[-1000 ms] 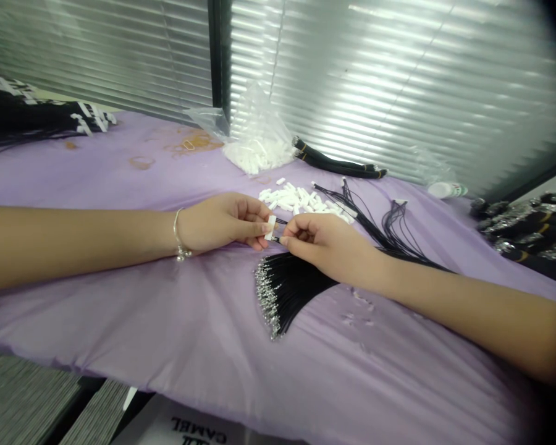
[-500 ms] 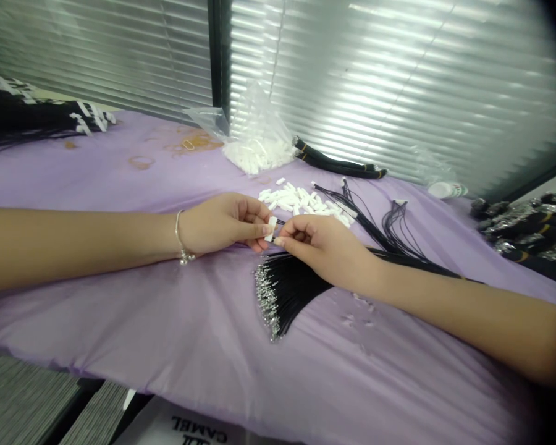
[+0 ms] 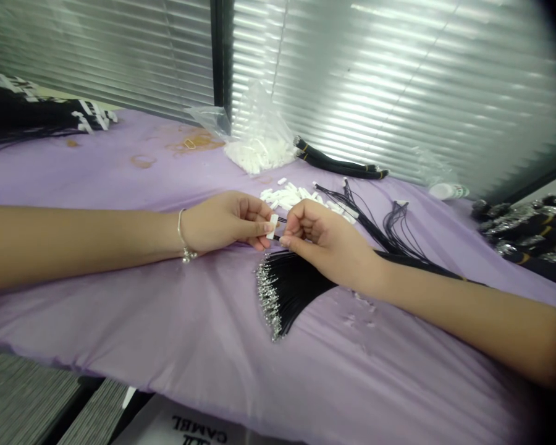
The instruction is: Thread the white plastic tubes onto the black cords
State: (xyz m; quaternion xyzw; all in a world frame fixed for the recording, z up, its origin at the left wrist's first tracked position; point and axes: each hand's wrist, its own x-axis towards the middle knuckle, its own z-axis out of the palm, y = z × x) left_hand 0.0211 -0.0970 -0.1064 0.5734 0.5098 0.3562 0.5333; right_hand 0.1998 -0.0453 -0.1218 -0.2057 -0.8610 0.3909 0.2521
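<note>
My left hand (image 3: pixel 222 221) pinches a small white plastic connector (image 3: pixel 273 225) between thumb and fingers. My right hand (image 3: pixel 327 241) is closed in a pinch on a thin black wire whose end meets the connector. Just below my right hand, a fanned bundle of black wires (image 3: pixel 285 289) with metal-tipped ends lies on the purple cloth (image 3: pixel 167 321). A loose heap of white connectors (image 3: pixel 296 198) lies right behind both hands.
A clear plastic bag of white connectors (image 3: pixel 259 145) stands at the back by the window blinds. Tied black wire bundles (image 3: pixel 338 162) lie behind it; loose black wires (image 3: pixel 398 228) trail right. More dark bundles lie at the far right (image 3: pixel 528 235) and far left (image 3: pixel 37 114).
My right hand has shifted slightly up and closer to the connector, its fingers curling more. The left hand has barely moved.
</note>
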